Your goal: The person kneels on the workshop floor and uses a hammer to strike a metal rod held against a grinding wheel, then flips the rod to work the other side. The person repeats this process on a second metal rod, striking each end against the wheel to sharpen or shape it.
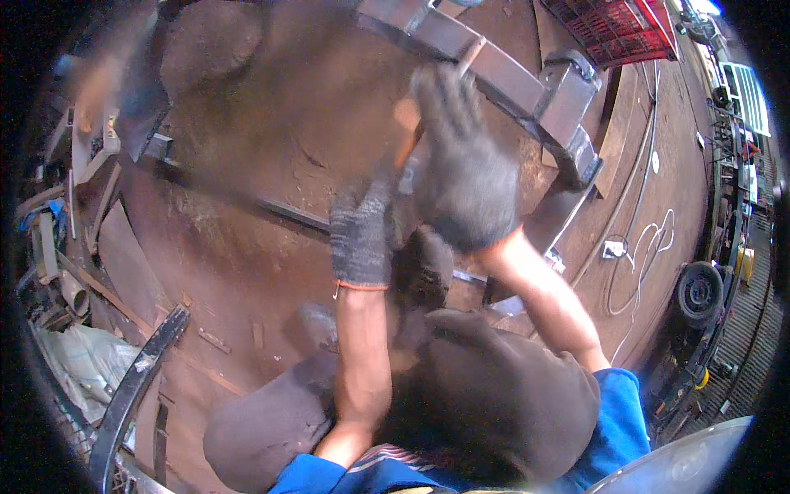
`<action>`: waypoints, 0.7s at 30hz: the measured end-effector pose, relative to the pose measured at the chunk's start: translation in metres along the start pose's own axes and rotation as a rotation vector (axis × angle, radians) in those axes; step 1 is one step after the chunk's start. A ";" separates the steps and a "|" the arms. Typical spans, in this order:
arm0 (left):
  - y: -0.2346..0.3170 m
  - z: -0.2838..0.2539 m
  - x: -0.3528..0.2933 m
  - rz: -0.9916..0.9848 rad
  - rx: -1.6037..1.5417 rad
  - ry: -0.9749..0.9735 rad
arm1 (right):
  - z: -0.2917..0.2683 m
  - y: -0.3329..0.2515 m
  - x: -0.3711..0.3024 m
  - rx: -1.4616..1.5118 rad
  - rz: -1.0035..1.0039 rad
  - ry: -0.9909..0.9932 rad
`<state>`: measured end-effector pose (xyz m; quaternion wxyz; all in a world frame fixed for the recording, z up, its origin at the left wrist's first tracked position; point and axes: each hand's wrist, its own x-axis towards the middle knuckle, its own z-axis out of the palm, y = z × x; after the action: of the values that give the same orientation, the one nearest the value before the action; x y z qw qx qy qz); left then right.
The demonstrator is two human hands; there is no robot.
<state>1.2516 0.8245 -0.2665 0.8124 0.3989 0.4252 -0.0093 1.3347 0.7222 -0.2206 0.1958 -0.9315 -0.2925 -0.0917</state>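
From my remote seat I see a brown, earthy floor [247, 263], bending at its rim, its upper left lost in a dark blur. Scrap metal [53, 247] crowds the floor's left edge; a curved run of grey steel blocks [506, 74] arcs across its upper right, cut off by the top of the view. Between them brown ground stretches, crossed by a thin metal bar [288, 214] that passes behind the left glove. A red crate [613, 31], also cut off, sits at the upper right corner; a black wheel [699, 294] lies near the right edge. In the middle, the right hand [467, 160], dark-gloved and motion-blurred, is just above and right of the left hand [362, 230], in grey knit. Between them is a smeared orange-brown object [404, 148], partly hidden; I cannot tell whether either hand grips it.
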 end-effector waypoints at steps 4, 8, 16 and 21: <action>-0.014 0.015 -0.003 0.013 0.148 -0.068 | -0.014 0.061 0.021 -0.100 -0.013 0.055; -0.011 0.002 -0.009 0.352 0.324 0.003 | -0.004 0.001 -0.003 -0.041 -0.017 -0.065; -0.027 -0.001 -0.002 0.366 0.469 -0.063 | -0.005 0.003 0.007 -0.068 0.004 0.021; -0.052 0.002 -0.004 0.590 0.881 -0.097 | -0.015 0.067 0.042 -0.082 -0.132 0.054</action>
<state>1.2323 0.7867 -0.2965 0.5545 0.8042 0.2126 0.0235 1.4070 0.6864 -0.2157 0.1587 -0.9146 -0.3440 -0.1416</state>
